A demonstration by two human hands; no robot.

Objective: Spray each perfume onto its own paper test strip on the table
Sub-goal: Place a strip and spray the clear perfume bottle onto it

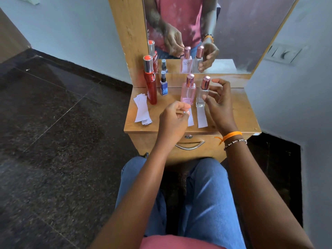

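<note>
At frame centre, left hand curled, pinching strip; right hand half open, empty, beside clear bottle.

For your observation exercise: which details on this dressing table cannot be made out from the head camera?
- Near end of the paper strip before the pink bottle: covered by the left hand.
- Clear bottle: lower side hidden behind the right hand.
- Spray marks on strips: too faint.
- Blue bottle label: too small.
</note>
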